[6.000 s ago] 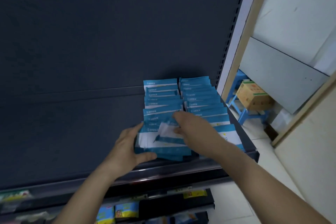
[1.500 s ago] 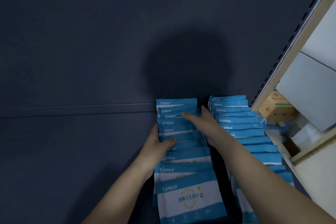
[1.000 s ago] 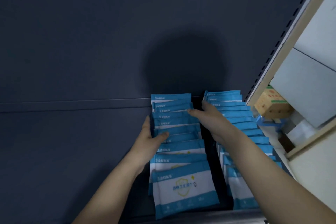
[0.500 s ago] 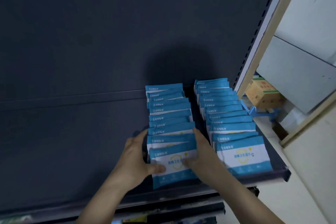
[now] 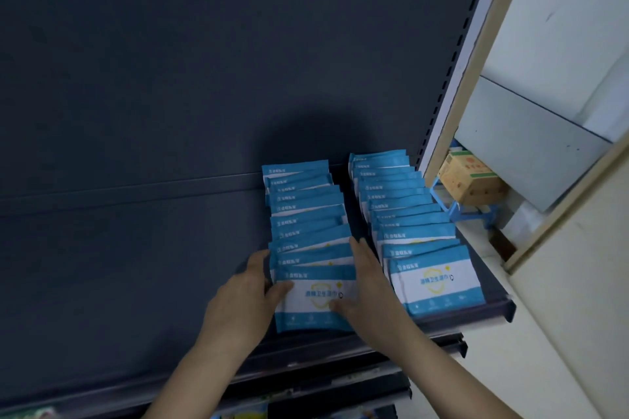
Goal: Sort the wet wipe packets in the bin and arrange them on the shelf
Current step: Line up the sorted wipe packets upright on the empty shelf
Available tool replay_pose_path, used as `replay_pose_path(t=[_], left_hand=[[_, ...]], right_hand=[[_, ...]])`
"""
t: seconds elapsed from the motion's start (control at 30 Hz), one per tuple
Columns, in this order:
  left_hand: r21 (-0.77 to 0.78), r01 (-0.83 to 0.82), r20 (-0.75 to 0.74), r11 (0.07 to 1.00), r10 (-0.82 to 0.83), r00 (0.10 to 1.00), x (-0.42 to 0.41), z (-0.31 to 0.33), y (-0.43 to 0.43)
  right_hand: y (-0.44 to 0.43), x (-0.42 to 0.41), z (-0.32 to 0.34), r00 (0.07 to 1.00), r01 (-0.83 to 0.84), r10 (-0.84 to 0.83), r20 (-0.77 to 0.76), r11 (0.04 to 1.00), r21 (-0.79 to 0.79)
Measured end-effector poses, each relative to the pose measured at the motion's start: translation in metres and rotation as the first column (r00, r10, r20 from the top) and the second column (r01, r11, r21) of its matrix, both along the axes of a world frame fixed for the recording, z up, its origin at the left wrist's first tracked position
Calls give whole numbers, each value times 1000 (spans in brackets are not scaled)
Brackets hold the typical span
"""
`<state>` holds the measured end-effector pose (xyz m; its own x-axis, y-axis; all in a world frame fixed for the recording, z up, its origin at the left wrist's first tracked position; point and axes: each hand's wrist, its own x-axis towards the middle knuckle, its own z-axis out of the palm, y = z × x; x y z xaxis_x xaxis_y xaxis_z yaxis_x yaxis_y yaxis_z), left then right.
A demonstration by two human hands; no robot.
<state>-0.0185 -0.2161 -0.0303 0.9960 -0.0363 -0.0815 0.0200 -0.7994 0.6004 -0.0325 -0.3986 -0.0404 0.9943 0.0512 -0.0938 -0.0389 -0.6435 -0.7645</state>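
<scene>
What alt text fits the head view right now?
The left hand and right hand press the sides of the front packet in the left row of blue wet wipe packets on a dark shelf; a right row lies beside.

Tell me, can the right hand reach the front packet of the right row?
Probably yes: the right hand sits just left of that front packet, which lies uncovered at the edge of the shelf.

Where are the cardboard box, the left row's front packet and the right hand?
cardboard box (image 5: 466,167), head view, on its top face.
left row's front packet (image 5: 316,296), head view, on its white middle band.
right hand (image 5: 371,292), head view, on its back.
</scene>
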Motion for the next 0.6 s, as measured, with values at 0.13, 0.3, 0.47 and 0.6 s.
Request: replay_pose_path(t=[0.13, 0.3, 0.47, 0.6], left_hand=[[157, 48, 199, 986, -79, 977, -3, 10, -10], [262, 225, 195, 939, -279, 940, 1, 6, -31], [280, 178, 108, 943, -216, 970, 2, 5, -40], [304, 95, 147, 948, -145, 978, 0, 11, -52]], right_hand=[[-36, -2, 39, 981, 124, -118, 152, 992, -27], [-118, 13, 27, 939, 323, -320, 127, 946, 2], [-158, 30, -22, 972, 235, -233, 42, 969, -70], [-171, 35, -22, 982, 180, -176, 68, 981, -75]])
